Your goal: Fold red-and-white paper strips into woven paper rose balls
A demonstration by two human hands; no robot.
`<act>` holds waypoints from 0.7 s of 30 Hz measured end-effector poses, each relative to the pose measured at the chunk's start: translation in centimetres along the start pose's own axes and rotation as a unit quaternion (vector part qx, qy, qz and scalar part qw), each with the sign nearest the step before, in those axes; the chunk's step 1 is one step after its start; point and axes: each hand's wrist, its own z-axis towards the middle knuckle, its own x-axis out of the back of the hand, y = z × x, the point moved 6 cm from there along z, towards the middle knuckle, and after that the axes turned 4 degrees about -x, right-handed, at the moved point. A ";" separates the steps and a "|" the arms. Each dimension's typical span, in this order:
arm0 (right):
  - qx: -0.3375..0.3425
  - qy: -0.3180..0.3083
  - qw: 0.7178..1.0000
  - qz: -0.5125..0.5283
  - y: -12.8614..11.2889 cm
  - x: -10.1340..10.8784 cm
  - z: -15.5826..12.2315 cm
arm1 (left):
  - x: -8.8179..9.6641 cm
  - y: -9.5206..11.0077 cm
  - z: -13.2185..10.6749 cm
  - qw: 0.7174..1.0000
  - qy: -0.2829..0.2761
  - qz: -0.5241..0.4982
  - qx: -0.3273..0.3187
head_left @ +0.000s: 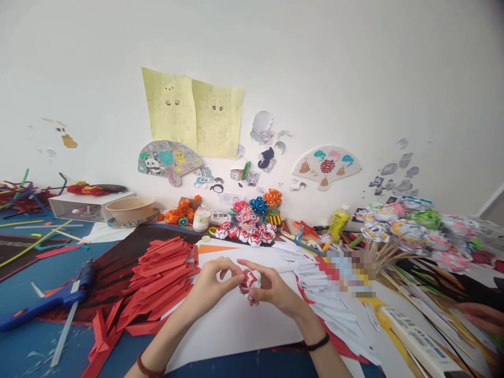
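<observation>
Between my two hands is a small red-and-white folded paper flower (251, 282), held up over a white sheet (220, 333). My left hand (218, 283) pinches its left side with thumb and forefinger. On the other side, the fingers of my right hand (275, 287) wrap round it and partly hide it. A heap of folded red paper strips (161, 278) lies to the left of the sheet. White folded paper strips (331, 299) spread to the right. Several finished red-and-white paper flowers (255, 237) stand in rows behind my hands.
At the left lies a blue glue gun (65, 299) with a clear glue stick. A yellow bottle (339, 223), a small jar (201, 219) and a beige bowl (130, 209) stand near the wall. Bunched paper flowers on sticks (397, 226) fill the right, where another person's hand (482, 317) shows.
</observation>
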 end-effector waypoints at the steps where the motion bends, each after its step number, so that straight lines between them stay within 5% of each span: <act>1: 0.000 0.000 1.000 -0.001 -0.1 0.0 0.0 | 0.0 -0.1 0.0 1.000 -0.005 -0.008 0.008; 21: -0.023 -0.035 0.999 0.019 0.4 -0.3 -0.2 | -0.7 0.3 -0.5 0.990 -0.084 -0.102 0.051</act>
